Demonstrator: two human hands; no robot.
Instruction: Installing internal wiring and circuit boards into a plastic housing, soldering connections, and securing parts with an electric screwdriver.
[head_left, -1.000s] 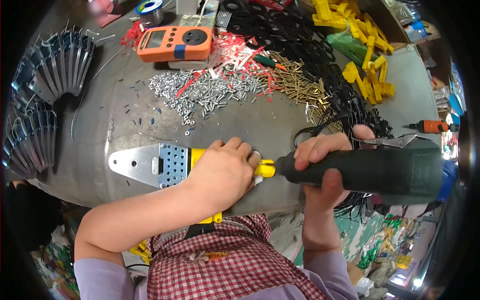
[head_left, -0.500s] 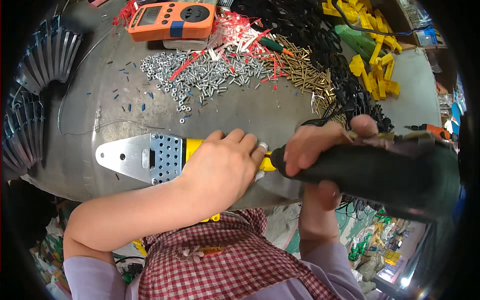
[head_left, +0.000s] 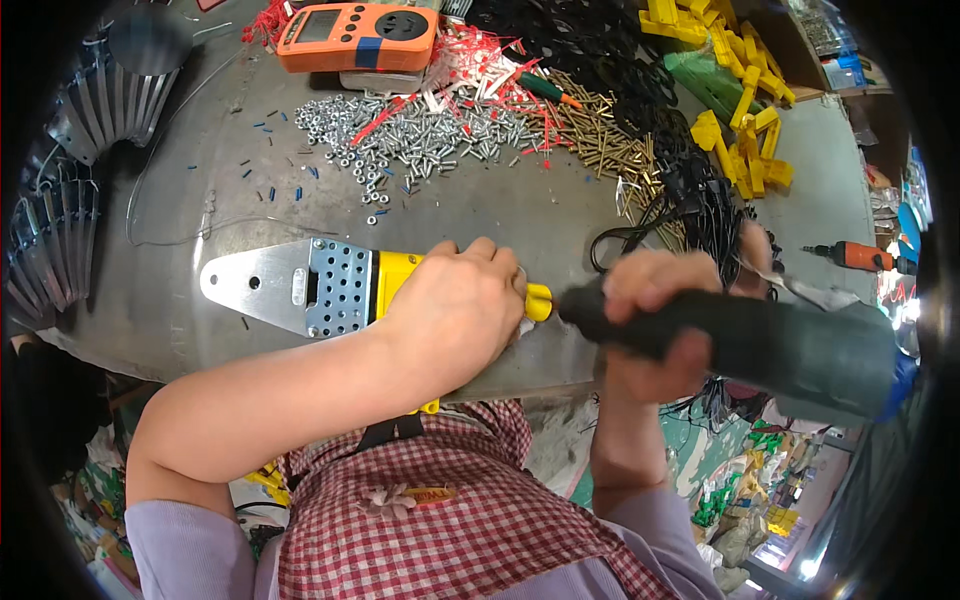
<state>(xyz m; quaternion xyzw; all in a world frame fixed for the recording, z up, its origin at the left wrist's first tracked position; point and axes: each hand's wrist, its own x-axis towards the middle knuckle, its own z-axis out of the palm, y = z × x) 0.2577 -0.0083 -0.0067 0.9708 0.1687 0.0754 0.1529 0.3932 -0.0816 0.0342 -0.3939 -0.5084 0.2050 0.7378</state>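
My left hand (head_left: 455,310) is closed over a yellow plastic housing (head_left: 398,275) lying on the metal table, hiding most of it. A pointed silver metal plate (head_left: 265,285) and a perforated metal bracket (head_left: 342,290) extend from the housing's left end. At its right end, a yellow rounded tip (head_left: 539,302) sticks out past my fingers. My right hand (head_left: 655,285), blurred by motion, grips a dark cylindrical power screwdriver (head_left: 800,350). The tool lies nearly level, its narrow nose pointing left, a small gap from the yellow tip.
Behind are piles of silver screws and nuts (head_left: 420,135), brass-coloured screws (head_left: 615,145), an orange multimeter (head_left: 355,38) and a green-handled screwdriver (head_left: 545,90). Black cables (head_left: 700,190) and yellow plastic parts (head_left: 750,150) lie right; metal blades (head_left: 130,100) stand left. Another orange power tool (head_left: 862,257) lies far right.
The power screwdriver's nose has drawn slightly right, away from the yellow tip where it was before. The table view has shifted a little; my left hand keeps its hold.
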